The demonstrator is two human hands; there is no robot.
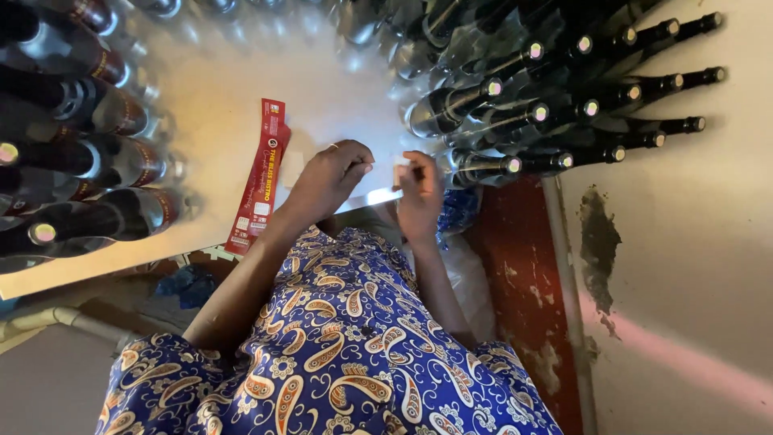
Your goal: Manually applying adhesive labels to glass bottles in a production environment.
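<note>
My left hand (328, 179) rests curled on the white table (217, 129) near its front edge, a ring on one finger. Nothing clear shows inside it. My right hand (419, 189) sits just to the right and pinches a small pale label (399, 171) between thumb and fingers. A long red label strip (259, 176) lies flat on the table, just left of my left hand. Dark glass bottles (515, 121) stand close to the right of my right hand.
More dark bottles with red labels (88, 153) crowd the table's left side, and others line the far edge. A red-painted floor strip (523, 274) and a pale wall (684, 266) lie to the right. My blue patterned dress (338, 346) fills the foreground.
</note>
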